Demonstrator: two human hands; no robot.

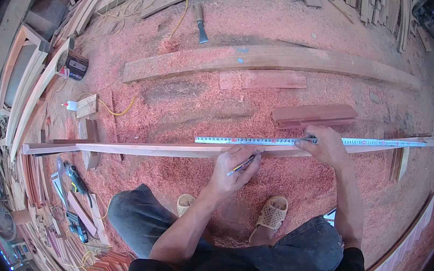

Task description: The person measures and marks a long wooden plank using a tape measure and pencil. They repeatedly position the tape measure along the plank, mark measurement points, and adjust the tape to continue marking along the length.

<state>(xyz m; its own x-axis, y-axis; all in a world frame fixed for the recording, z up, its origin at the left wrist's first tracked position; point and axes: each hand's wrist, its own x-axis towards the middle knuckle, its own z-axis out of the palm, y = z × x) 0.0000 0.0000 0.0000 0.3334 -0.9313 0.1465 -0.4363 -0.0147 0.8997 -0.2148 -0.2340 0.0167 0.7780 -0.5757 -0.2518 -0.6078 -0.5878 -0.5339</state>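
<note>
Over the long pale timber (pixel 153 148), pinching the tape measure (pixel 261 141) stretched along it in the right fingers (pixel 321 133) and gripping the pencil (pixel 234 171) in the left fingers (pixel 237 156), ideally keeping the tape flat, parallel to the wood's edge, and the pencil steady.

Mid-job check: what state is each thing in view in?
Left grip: closed around pencil
Right grip: closed on measuring tape
Pencil: held, tip contact unclear
Measuring tape: extended along wooden strip
Wooden strip: resting across supports
Chisel: lying untouched
Green power tool: lying down, running or off unclear
Sandals: worn
</note>
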